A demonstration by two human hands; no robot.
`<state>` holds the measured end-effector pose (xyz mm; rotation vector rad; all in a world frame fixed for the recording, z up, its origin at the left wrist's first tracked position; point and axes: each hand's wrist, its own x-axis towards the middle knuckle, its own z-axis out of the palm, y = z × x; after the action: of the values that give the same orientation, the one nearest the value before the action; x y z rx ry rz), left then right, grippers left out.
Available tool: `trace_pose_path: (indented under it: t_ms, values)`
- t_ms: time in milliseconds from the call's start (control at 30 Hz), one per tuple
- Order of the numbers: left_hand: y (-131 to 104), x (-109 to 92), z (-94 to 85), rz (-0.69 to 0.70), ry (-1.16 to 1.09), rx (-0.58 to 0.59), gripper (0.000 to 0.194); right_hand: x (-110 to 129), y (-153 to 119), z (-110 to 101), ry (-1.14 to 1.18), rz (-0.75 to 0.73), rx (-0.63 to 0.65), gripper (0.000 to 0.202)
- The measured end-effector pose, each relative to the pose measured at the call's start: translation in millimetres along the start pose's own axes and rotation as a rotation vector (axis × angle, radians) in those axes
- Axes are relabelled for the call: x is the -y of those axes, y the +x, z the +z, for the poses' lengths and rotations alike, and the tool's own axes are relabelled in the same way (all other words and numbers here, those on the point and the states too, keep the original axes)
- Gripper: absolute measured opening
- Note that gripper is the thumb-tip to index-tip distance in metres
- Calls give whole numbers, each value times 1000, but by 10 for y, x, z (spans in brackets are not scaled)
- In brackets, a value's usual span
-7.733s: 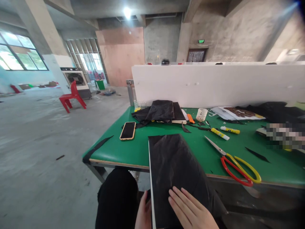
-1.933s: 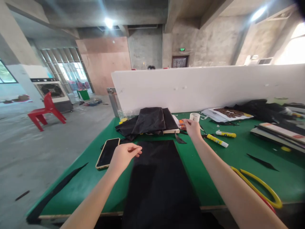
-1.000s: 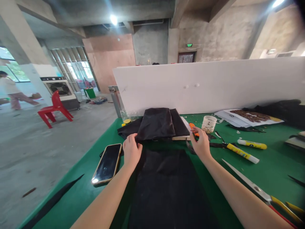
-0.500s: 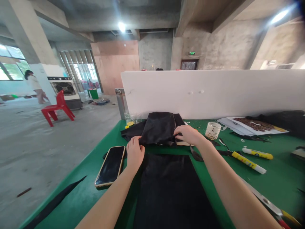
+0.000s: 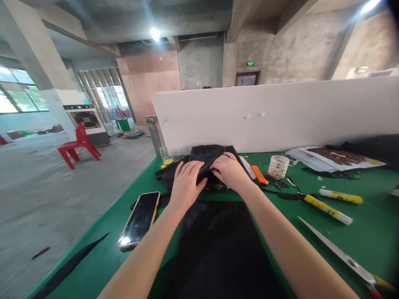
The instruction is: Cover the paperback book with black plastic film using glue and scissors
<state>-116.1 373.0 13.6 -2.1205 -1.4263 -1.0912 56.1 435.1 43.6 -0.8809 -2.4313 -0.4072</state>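
Black folded fabric (image 5: 207, 153) lies bunched at the far side of the green table, near the white board. My left hand (image 5: 188, 182) rests on its left part with the fingers spread. On its right part, my right hand (image 5: 229, 169) has its fingers bent and pressed together on the cloth; the fingertips partly hide what they hold. A large flat black sheet (image 5: 224, 245) lies nearer to me, between my forearms. Left of my left forearm is a phone (image 5: 140, 220) in a pale case.
On the right of the green table (image 5: 314, 245) are scissors (image 5: 346, 257), two glue sticks (image 5: 328, 209), an orange cutter (image 5: 259, 175) and a clear cup (image 5: 278, 167). A white board (image 5: 274, 116) stands behind. A red chair (image 5: 79, 143) stands on the floor at left.
Both hands have moved inward onto the folded fabric, and my left hand has spread its fingers. The orange cutter and more of the scissors now show. The person at far left is out of view.
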Motion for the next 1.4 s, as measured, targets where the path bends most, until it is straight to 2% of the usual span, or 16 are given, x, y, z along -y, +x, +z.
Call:
trace_pose_path:
  t_ms: [67, 167, 233, 300, 367, 467, 500, 567, 633, 700, 767, 867, 1133, 1400]
  values:
    - [109, -40, 35, 46, 33, 83, 29, 18, -1, 10, 6, -7, -10, 12]
    - [221, -20, 102, 17, 46, 130, 17, -6, -8, 24, 22, 44, -56, 20]
    - [286, 29, 126, -24, 38, 124, 19, -64, -22, 7, 34, 179, -106, 35]
    - [346, 88, 126, -60, 32, 102, 18, -149, -51, -42, 60, 392, -88, 35]
    - [390, 140, 109, -89, 32, 74, 18, -248, -100, -102, 172, 593, 110, 37]
    - [403, 188, 78, -104, 31, 46, 17, -377, -205, -129, 542, 813, 553, 60]
    - [396, 197, 71, -99, 27, 44, 17, -404, -245, -108, 660, 869, 653, 62]
    - [376, 209, 66, -91, 19, 45, 17, -428, -325, -27, 818, 939, 747, 64]
    - [361, 215, 71, -89, 11, 44, 17, -415, -398, 74, 919, 957, 769, 64]
    - [357, 212, 83, -84, 1, 45, 16, -384, -456, 158, 1049, 979, 713, 64]
    - [362, 202, 94, -71, -8, 51, 15, -347, -496, 203, 1149, 1011, 596, 61]
    - [371, 185, 104, -52, -20, 61, 15, -269, -524, 231, 1182, 1048, 453, 54]
    - [356, 173, 55, -12, -19, 69, 16, 85, -470, 457, 1243, 1138, 317, 41]
    - [362, 187, -14, 13, -17, 79, 14, 184, -394, 529, 1291, 1215, 155, 29]
